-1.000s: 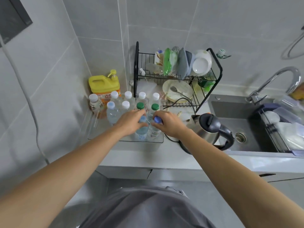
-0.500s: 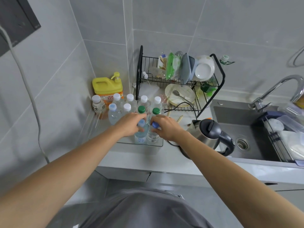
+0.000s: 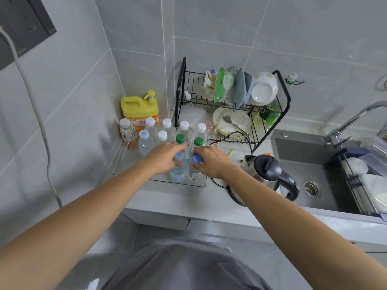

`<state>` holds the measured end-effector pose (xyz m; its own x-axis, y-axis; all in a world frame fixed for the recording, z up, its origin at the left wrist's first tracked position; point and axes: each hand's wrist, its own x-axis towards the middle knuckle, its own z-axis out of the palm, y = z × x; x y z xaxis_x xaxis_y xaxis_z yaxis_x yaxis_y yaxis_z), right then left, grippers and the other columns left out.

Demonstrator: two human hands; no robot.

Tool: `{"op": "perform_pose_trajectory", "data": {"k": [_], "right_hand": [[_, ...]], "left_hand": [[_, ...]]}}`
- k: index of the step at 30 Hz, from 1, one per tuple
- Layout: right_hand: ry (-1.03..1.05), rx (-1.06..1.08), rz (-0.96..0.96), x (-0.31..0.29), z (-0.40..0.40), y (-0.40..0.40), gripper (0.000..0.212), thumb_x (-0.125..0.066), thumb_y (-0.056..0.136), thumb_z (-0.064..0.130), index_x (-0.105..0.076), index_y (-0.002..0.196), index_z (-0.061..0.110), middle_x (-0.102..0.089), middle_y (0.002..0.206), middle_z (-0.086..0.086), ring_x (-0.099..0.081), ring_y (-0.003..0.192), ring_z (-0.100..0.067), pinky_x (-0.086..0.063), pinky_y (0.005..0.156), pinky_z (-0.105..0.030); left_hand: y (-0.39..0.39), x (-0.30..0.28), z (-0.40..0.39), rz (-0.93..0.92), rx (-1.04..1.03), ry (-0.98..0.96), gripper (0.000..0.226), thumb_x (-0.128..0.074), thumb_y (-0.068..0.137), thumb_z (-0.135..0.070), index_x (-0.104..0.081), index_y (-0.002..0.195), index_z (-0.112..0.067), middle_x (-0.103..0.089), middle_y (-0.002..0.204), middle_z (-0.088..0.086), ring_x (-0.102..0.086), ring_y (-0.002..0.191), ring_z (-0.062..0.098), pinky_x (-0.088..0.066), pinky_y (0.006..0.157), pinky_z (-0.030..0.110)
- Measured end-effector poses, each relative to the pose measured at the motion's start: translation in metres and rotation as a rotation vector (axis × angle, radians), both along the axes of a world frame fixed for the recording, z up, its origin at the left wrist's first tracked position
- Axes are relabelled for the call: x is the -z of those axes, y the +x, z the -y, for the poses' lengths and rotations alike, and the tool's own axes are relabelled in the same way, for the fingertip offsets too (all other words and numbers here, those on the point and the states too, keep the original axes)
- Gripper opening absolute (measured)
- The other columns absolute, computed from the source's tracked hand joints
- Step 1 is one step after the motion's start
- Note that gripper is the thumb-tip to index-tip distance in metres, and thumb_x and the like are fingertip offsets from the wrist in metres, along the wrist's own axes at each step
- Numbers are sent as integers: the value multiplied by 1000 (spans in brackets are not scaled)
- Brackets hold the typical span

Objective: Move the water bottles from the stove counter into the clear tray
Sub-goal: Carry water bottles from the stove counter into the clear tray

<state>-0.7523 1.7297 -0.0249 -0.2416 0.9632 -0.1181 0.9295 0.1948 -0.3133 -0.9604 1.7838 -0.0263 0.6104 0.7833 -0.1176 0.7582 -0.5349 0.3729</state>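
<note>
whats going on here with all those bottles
A person is loading water bottles into a clear tray on the counter in the corner. The left hand grips a pale-blue-capped bottle near its cap, and the right hand grips a blue-capped bottle beside it, both at the tray's front edge. More capped bottles stand behind them, next to a yellow jug.

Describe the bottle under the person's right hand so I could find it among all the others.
Start at the black dish rack in the tiled corner; in front of it on the counter sits a clear tray packed with water bottles. The one you want stands in the tray's front row at the right end, under the right hand. Its cap is deep blue, while its neighbours wear pale blue, green or white.
</note>
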Motion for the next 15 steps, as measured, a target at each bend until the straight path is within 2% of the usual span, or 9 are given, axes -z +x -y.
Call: {"op": "perform_pose_trajectory", "data": {"k": [5, 9, 15], "right_hand": [[17, 30, 10, 2, 1, 0, 30, -64, 95, 44, -47, 90, 21, -61, 90, -4, -59, 80, -31, -38, 66, -34], [10, 60, 13, -2, 0, -3, 37, -66, 95, 47, -48, 87, 16, -52, 82, -2, -51, 74, -28, -37, 65, -34], [10, 79, 13, -3, 0, -4, 39, -66, 94, 49, -49, 85, 16, -52, 79, -2, -52, 73, -28, -36, 63, -34]], "left_hand": [[1, 0, -1, -4, 8, -3, 36, -81, 84, -35, -48, 95, -25, -64, 85, 5, -60, 79, 29, -50, 65, 42], [1, -1, -1, -1, 4, -18, 36, -82, 84, -32, -48, 96, -24, -62, 85, 7, -59, 79, 30, -50, 66, 42], [0, -2, -2, 4, 8, -19, 38, -81, 84, -32, -46, 95, -26, -63, 85, 7, -60, 78, 30, -50, 66, 41]]}}
